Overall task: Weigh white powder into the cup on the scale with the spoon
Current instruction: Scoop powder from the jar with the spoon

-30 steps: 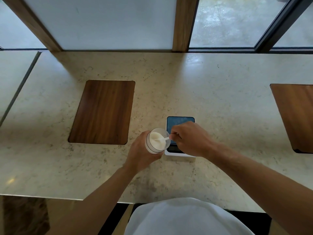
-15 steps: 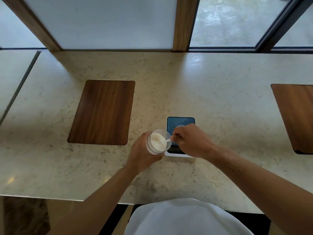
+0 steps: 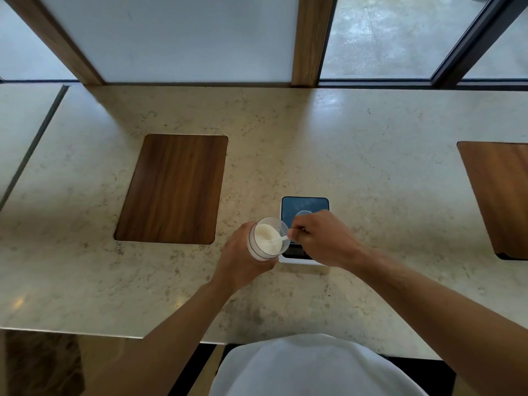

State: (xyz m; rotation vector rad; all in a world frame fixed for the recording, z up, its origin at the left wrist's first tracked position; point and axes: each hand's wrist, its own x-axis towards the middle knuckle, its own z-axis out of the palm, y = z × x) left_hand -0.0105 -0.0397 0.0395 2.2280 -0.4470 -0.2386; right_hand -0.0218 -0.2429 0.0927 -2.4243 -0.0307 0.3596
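Observation:
A clear container of white powder (image 3: 267,238) is tilted toward the scale, gripped around its side by my left hand (image 3: 241,260). My right hand (image 3: 323,241) pinches a small white spoon (image 3: 281,239) whose bowl dips into the powder. The scale (image 3: 304,205) is white with a dark blue top and stands just right of the container. On it, the rim of a small clear cup (image 3: 303,213) shows above my right knuckles; the rest of the cup is hidden by that hand.
The counter (image 3: 357,155) is pale marble with a window wall behind. A dark wooden inset panel (image 3: 174,188) lies to the left, another (image 3: 500,195) at the far right. The counter's front edge runs close to my body.
My right hand has shifted slightly right and back, uncovering the cup's rim on the scale. The spoon stays in the powder, and my left hand keeps the container tilted.

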